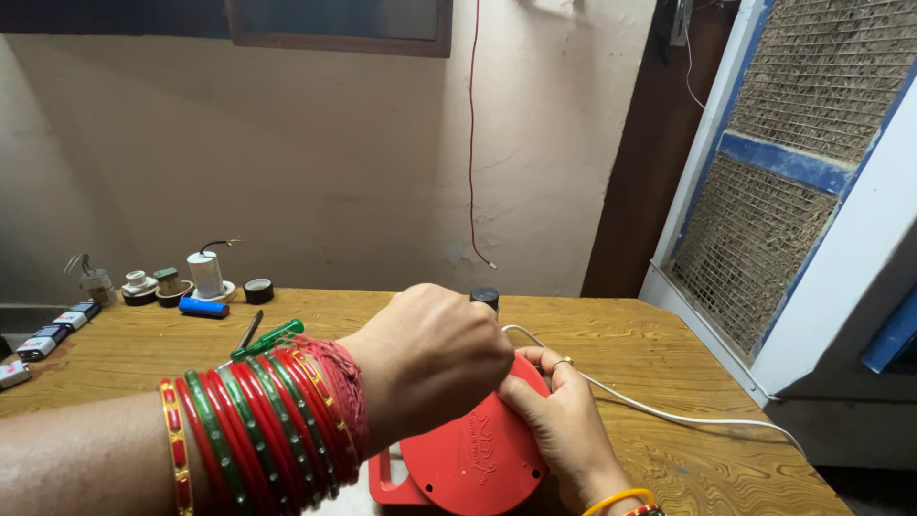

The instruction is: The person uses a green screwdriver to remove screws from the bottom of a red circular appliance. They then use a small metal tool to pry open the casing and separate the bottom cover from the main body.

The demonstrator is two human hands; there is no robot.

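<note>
Centrally, a round red plastic cord-reel casing (478, 459) lies flat near the front edge of the grained wooden worktop (669, 354), with a thin white cable (669, 413) trailing from it to the right. The left hand (435, 358), its wrist stacked with red, green and gold bangles (258, 435), is curled into a closed grip above the casing's upper edge; what it pinches is hidden, possibly a small tool or the cable. The right hand (564, 420) presses on the casing's right rim, fingers wrapped over it, steadying it. Behind the left arm lies a green-handled screwdriver (267, 338). Further back on the left stand a blue cylinder (203, 307), a white lamp holder (206, 274) and a black tape roll (258, 290).
</note>
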